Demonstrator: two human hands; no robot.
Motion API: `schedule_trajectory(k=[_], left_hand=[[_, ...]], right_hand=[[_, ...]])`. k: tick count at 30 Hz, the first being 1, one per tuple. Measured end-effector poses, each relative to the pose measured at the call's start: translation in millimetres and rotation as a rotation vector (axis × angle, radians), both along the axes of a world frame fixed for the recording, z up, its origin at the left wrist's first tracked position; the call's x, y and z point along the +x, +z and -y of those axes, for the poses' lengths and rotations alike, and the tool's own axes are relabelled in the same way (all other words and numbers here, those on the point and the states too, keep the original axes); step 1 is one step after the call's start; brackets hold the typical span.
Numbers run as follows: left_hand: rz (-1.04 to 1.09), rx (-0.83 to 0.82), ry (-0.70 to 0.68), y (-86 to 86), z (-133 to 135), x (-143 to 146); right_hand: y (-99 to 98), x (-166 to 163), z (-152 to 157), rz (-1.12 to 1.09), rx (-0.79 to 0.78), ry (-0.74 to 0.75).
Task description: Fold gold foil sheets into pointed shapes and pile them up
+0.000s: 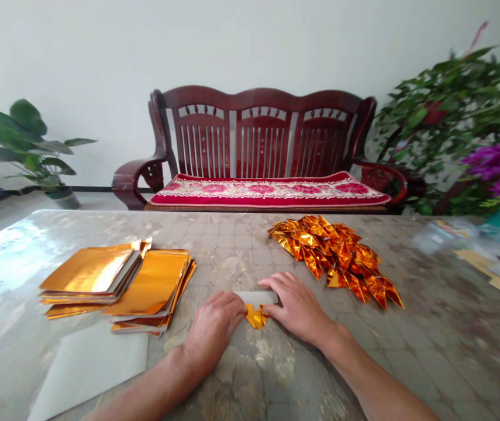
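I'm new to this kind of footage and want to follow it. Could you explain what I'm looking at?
Of course. There is no machine here: a person works with bare hands, and this single picture comes from a camera worn on their head, looking forward and down.

On the table, two stacks of shiny gold paper lie to the left, with a pale sheet nearer the camera. To the right is a heap of folded gold pieces.

The left hand grips one end of a partly folded paper; the right hand touches the other end, how firmly is unclear.
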State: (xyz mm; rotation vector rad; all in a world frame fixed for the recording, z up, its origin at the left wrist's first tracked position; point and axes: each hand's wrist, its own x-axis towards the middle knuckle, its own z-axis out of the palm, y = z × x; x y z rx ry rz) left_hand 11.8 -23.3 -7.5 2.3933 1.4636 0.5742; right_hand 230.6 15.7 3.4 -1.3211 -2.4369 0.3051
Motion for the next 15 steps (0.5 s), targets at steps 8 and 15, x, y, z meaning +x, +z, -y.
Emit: schedule_trajectory(k=[8,15], left_hand=[[0.100,-0.143,0.121,6.4,-12,2],[0.086,-0.052,0.128,3.9,-18,0]], right_hand=[[0.3,1,-7,0.026,-0.086,-0.006],[3.4,0,-6,-0.013,-0.132,-0.003]])
